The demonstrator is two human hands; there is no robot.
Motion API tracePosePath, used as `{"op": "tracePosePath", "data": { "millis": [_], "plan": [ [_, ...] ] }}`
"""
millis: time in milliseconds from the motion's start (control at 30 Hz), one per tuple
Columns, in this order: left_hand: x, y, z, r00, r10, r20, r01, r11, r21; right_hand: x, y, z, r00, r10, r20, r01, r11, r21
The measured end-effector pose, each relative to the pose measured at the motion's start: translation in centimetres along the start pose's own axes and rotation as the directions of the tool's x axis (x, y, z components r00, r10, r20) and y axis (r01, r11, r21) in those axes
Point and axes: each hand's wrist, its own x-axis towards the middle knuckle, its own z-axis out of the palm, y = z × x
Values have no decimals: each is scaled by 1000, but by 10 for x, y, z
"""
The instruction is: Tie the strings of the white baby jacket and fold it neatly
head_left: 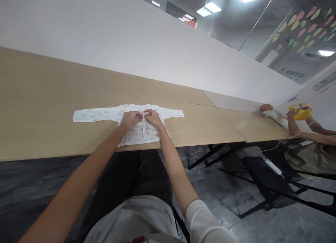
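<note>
A small white baby shirt [136, 134] with a faint print lies front up, its sleeves spread to both sides. My left hand [130, 119] rests on its chest, fingers pinched on the front edge near the neckline. Just beside it, my right hand [152, 117] has thumb and fingers closed on the other side of the same front opening. Below the hands the front flap curves down to the hem. Any fastener between the fingertips is too small to make out.
The shirt lies on a long wooden table [204, 127] against a white wall [105, 36]. At the far right another person holds a yellow item [301, 112]. A black chair [270, 176] with a white power strip [273, 166] stands below them.
</note>
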Motion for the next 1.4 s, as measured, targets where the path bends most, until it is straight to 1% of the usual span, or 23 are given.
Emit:
{"op": "tracePosePath", "data": {
  "millis": [300, 500, 633, 833, 933, 1033, 1133, 1200, 1300, 1400],
  "plan": [
    [0, -5, 3, 1000, -7, -21, 3, 986, -165, 2, 2, 1, 999, -17, 27, 17, 1000, 2],
    [-1, -1, 2, 999, -41, -35, 32, 973, -230, 4, 5, 4, 999, -53, 4, 54, 998, -42],
    [-1, 0, 0, 999, -31, -25, 23, 968, -249, 4, 4, 6, 999, -52, -12, 51, 996, -68],
    [-1, -1, 0, 999, -22, -31, 16, 981, -192, 7, 7, 6, 999, 3, -37, -5, 998, -58],
    [-2, 0, 0, 999, -26, -22, 24, 993, -120, 6, 6, 5, 999, 16, -47, -19, 998, -67],
    [-2, 2, 0, 1000, -22, -11, 22, 1000, 4, 2, 2, 5, 998, -8, -61, -2, 988, -156],
    [-1, 3, -1, 1000, -5, 17, 3, 992, 124, -3, -2, 5, 995, -74, -69, 51, 956, -289],
    [-1, 4, 0, 1000, -2, 31, -4, 982, 186, -7, -5, 4, 992, -118, -47, 93, 928, -361],
    [-2, 7, -1, 999, -7, 34, -1, 970, 241, -13, -10, 2, 990, -144, -12, 124, 889, -442],
    [-7, 9, -3, 999, 0, 38, -10, 963, 270, -23, -15, 0, 990, -140, -3, 122, 876, -466]
  ]
}}
